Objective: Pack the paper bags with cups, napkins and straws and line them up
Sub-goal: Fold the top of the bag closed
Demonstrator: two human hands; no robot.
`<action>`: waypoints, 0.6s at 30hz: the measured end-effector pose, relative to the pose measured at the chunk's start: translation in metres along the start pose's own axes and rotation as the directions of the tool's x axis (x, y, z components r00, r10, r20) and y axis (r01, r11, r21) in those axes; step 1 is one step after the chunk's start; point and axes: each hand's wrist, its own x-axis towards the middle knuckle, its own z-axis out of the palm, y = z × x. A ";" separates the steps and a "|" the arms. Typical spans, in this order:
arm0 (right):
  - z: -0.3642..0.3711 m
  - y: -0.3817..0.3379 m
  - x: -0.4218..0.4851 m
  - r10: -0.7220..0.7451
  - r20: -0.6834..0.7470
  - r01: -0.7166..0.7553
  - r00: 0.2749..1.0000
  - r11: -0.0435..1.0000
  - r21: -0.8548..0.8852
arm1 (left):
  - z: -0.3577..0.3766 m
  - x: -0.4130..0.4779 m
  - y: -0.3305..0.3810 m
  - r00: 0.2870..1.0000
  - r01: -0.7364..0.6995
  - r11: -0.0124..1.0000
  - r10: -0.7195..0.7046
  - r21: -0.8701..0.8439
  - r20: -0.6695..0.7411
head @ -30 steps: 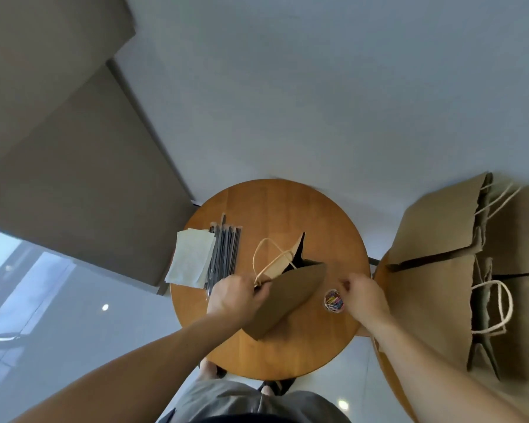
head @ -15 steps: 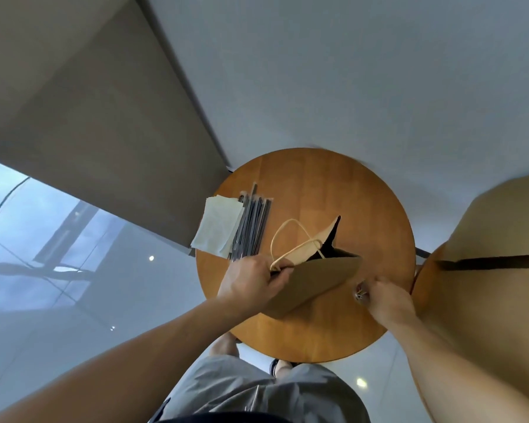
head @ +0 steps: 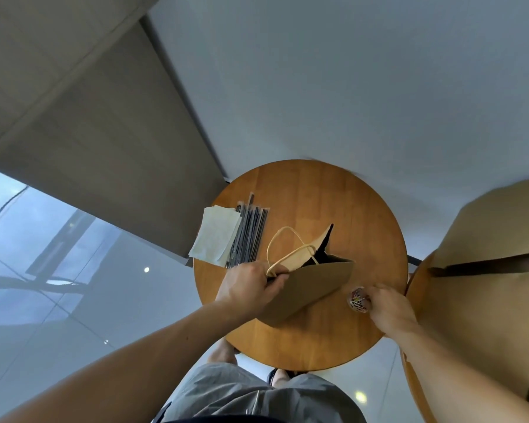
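A brown paper bag [head: 310,286] with cream rope handles stands open on the round wooden table [head: 333,203]. My left hand [head: 249,285] grips the bag's near rim at the handle and holds its mouth open. To the bag's right, my right hand [head: 388,309] holds a small clear cup [head: 358,299] with colourful print, low over the table's right edge. A stack of white napkins [head: 216,236] and a bundle of dark wrapped straws [head: 249,233] lie on the table's left side.
A second wooden table [head: 416,288] at the right carries large brown paper bags [head: 486,233] close to the camera. A grey wall lies behind, and glossy grey floor lies to the left. My legs and shorts are below the table's near edge.
The view has shifted left, so the bags at the right now fill that edge. My right hand with the cup has stayed beside the bag. My left hand keeps its grip.
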 end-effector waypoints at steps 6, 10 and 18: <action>-0.006 -0.002 -0.010 0.122 0.013 -0.122 0.992 0.974 0.192 | 0.002 0.001 -0.001 1.000 0.004 1.000 -0.004 0.011 0.019; -0.029 -0.018 -0.027 0.172 -0.046 -0.115 0.984 0.811 0.574 | 0.000 0.004 0.001 1.000 -0.002 1.000 0.002 0.015 0.015; -0.101 -0.076 -0.077 0.048 -0.294 0.201 0.954 0.627 0.753 | -0.006 0.005 0.003 0.995 0.037 0.999 -0.039 0.027 0.091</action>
